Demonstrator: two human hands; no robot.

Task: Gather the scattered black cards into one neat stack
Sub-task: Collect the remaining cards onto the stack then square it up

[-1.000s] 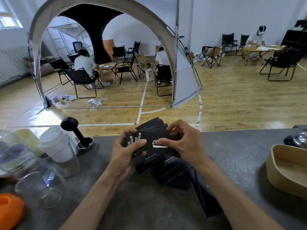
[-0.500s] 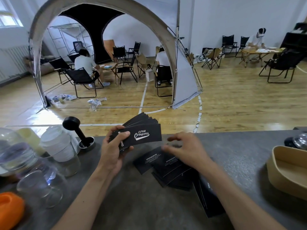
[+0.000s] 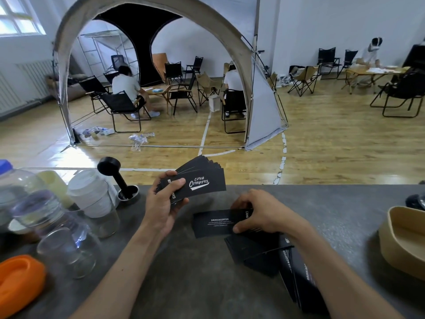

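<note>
**Cards half gathered: one fan in hand, the rest on the counter**

Landmark: the grey counter (image 3: 207, 284). Above its far edge, a fanned stack of black cards (image 3: 202, 180), clasped in the left hand (image 3: 164, 203), thumb across the top card, "CLUB Camping" face up. Lower, at the counter's middle, the right hand (image 3: 262, 215), pinching a single card (image 3: 212, 223) printed "DRINK&COFFEE", thumb at its near edge, fingers curled over its far end; whether lifted or flat on the counter, cannot tell. Just beside and partly under that hand, toward the counter's near right, a loose pile of black cards (image 3: 259, 256), overlapping at odd angles. On the counter's left side: glass jars (image 3: 69, 247), white lidded cups (image 3: 92, 194), a black tamper (image 3: 115, 176), an orange object (image 3: 18, 282). At the counter's right edge, a tan tray (image 3: 391, 226).
</note>
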